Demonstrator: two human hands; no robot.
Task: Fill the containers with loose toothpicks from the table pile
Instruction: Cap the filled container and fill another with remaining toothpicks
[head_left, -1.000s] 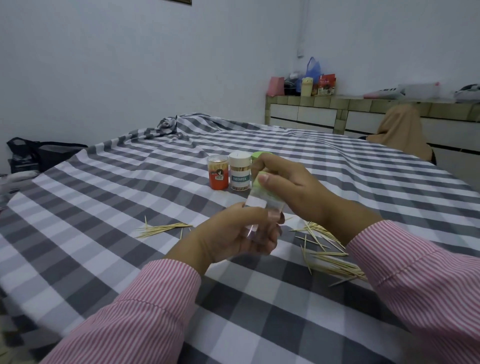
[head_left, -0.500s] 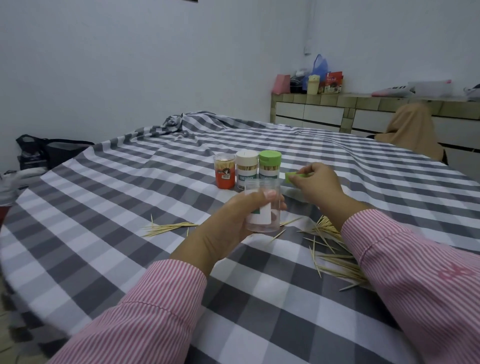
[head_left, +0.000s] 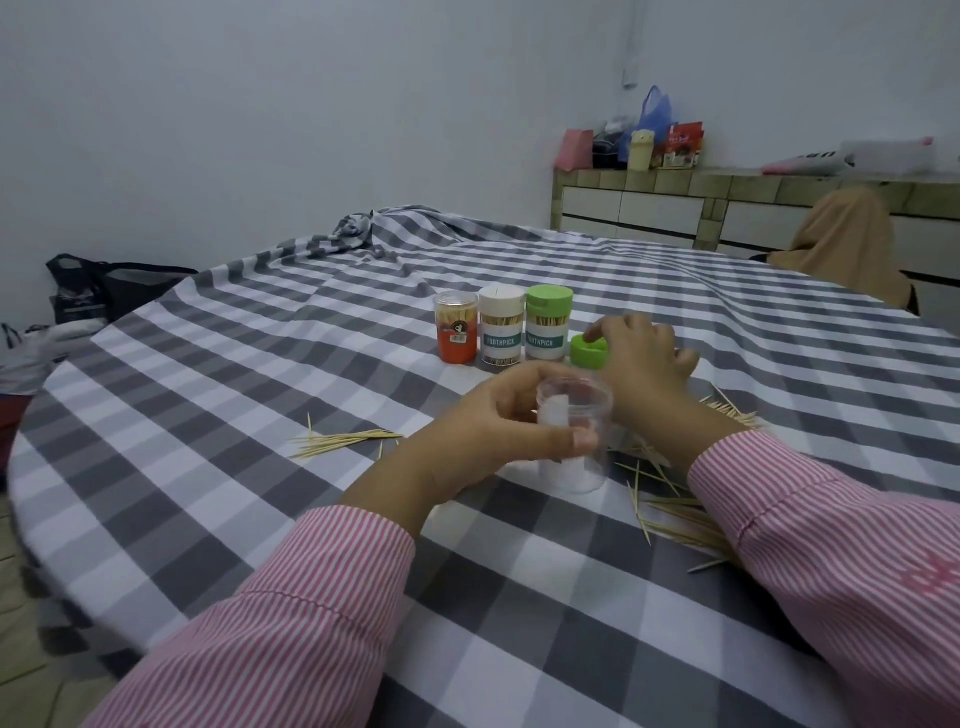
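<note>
Three filled containers stand in a row just above the frame's centre: an orange container (head_left: 457, 327), a white-capped container (head_left: 501, 330) and a green-capped container (head_left: 548, 325). A second ago the fourth was capped; since then its green lid (head_left: 588, 352) has come off and been carried to the cloth right of the row. So the empty clear container (head_left: 574, 434) at centre frame is open and ready for filling, I'd say. Left of centre lies a small bunch of toothpicks (head_left: 345, 441). The left hand (head_left: 498, 431) grips the clear container upright. Further right, the right hand (head_left: 641, 358) rests relaxed fingertips on the lid. The main toothpick pile (head_left: 680, 512) lies at lower right, partly under the right sleeve (head_left: 852, 561), which may hinder gathering.
</note>
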